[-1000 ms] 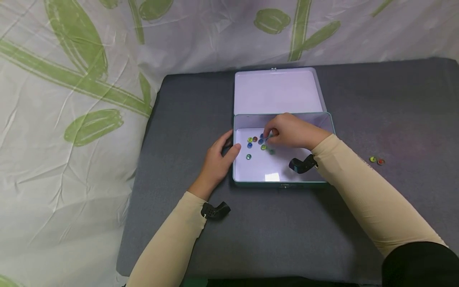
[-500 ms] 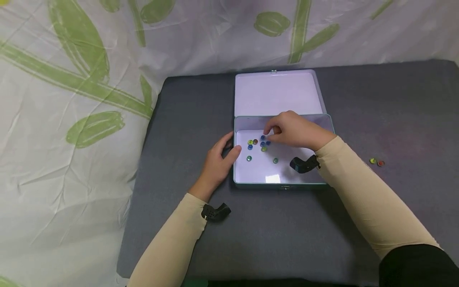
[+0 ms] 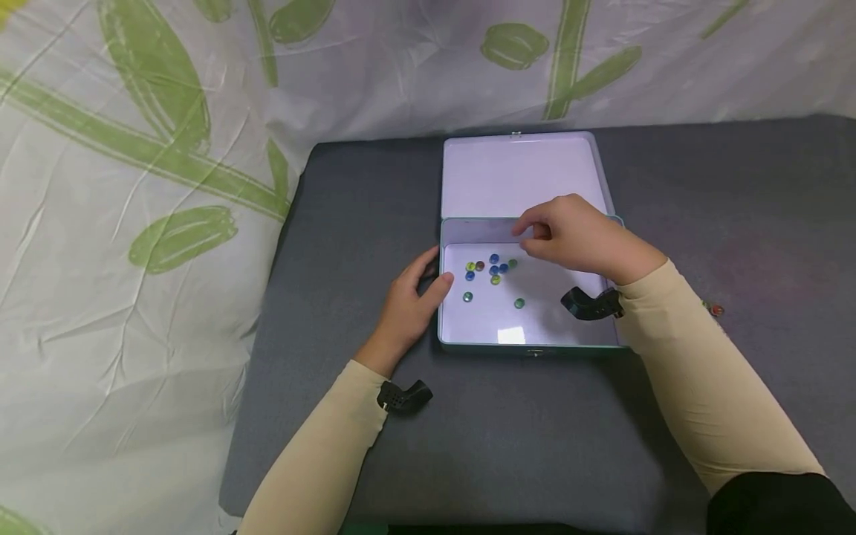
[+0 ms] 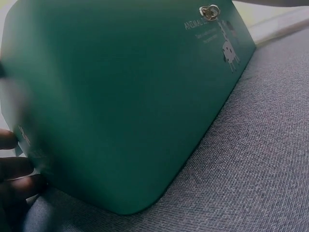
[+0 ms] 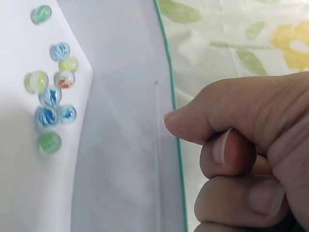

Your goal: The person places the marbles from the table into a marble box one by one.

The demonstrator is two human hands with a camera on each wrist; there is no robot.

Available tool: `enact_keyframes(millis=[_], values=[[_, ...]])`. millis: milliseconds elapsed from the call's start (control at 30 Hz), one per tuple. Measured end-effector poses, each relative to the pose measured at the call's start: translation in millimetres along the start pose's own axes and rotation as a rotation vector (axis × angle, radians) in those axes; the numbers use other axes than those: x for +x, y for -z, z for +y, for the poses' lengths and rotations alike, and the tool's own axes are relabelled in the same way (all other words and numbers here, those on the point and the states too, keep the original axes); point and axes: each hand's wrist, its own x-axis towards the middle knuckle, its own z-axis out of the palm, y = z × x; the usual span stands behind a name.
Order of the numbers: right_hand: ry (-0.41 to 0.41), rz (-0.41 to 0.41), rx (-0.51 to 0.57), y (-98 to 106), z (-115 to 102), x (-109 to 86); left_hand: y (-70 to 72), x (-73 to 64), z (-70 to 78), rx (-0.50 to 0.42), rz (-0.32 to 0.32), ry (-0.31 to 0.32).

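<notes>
A green tin box (image 3: 535,327) with a white inside stands with its lid (image 3: 521,174) folded back. Glass marbles lie on its floor, mostly grouped at the back left: several blue ones (image 3: 494,270), some yellow-green (image 3: 495,280), one red (image 3: 480,266) and a green marble (image 5: 49,142). Another green marble (image 3: 519,303) sits apart, nearer the front. My left hand (image 3: 406,305) rests against the box's left wall, thumb across the rim, fingers along the outside. Over the back right of the box hovers my right hand (image 3: 575,234), loosely curled, with nothing between thumb and fingers.
On the grey tabletop (image 3: 374,200), right of the box, a red marble (image 3: 717,310) shows beside my right sleeve (image 3: 709,371), which partly covers a yellow-green one. A white cloth (image 3: 401,67) with green leaf prints hangs behind and to the left.
My right hand has risen away from the marbles, to the right. A green marble now shows where its fingertips were; another rolled toward the front. The left hand stays at the wall.
</notes>
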Motion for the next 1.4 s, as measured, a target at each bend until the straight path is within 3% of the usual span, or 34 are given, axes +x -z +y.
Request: enact_keyframes(millis=[267,667,900,1133,1400], values=[[-0.062,0.021,-0.019,14.5,8.6,-20.7,-1.2,-0.3,-0.8,-0.028,-0.007,-0.005],[-0.079,0.150,-0.074,38.2,14.7,-67.1,-0.4,-0.8,-0.2,-0.039,-0.003,0.012],[-0.204,0.185,-0.029,44.9,34.1,-94.3,-1.1,-0.3,-0.3,-0.024,0.000,0.006],[-0.383,0.153,0.025,52.8,53.6,-121.8,-2.1,-0.5,0.7,-0.044,-0.009,0.001],[-0.386,0.147,-0.053,48.7,73.1,-142.7,-2.3,-1.1,-0.6,-0.027,0.001,-0.003]])
